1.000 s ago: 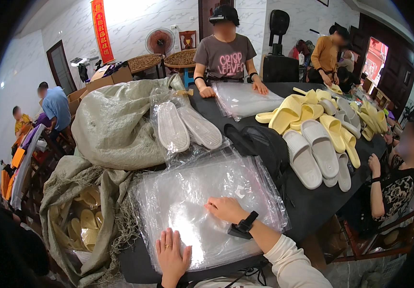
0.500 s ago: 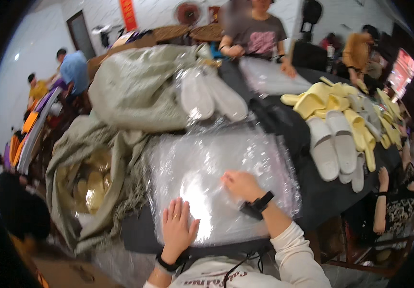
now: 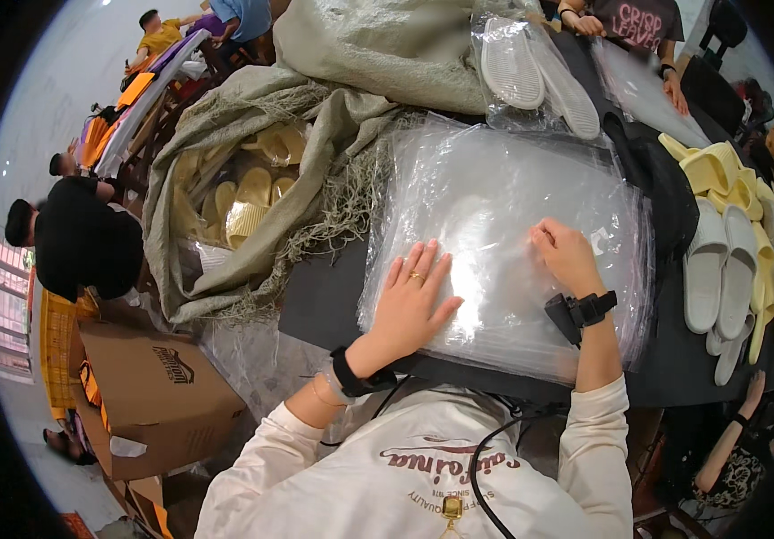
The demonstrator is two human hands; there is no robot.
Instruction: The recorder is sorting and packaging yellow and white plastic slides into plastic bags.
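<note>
A thick stack of clear plastic bags [image 3: 504,175] lies in front of me on the dark tabletop. My left hand [image 3: 412,296] rests palm down on the left part of the stack, fingers stretched and slightly apart, a ring on one finger. On the right part, my right hand [image 3: 568,255] is closed, its fingers curled in toward the plastic. Whether those fingertips pinch any film is hidden. Beyond the stack lies a pair of white slippers [image 3: 526,72] in a clear bag.
Left of the stack, an open woven sack [image 3: 167,211] holds bagged yellow slippers [image 3: 248,202]; another full sack [image 3: 378,45] lies behind. Grey slippers [image 3: 719,260] and yellow slippers [image 3: 719,171] are at right. A cardboard box [image 3: 149,395] stands lower left. People are around the table.
My view has tilted down and swung left, bringing the cardboard box and the sack's inside into clearer sight. The left hand stays flat on the bags; the right stays curled on them.
</note>
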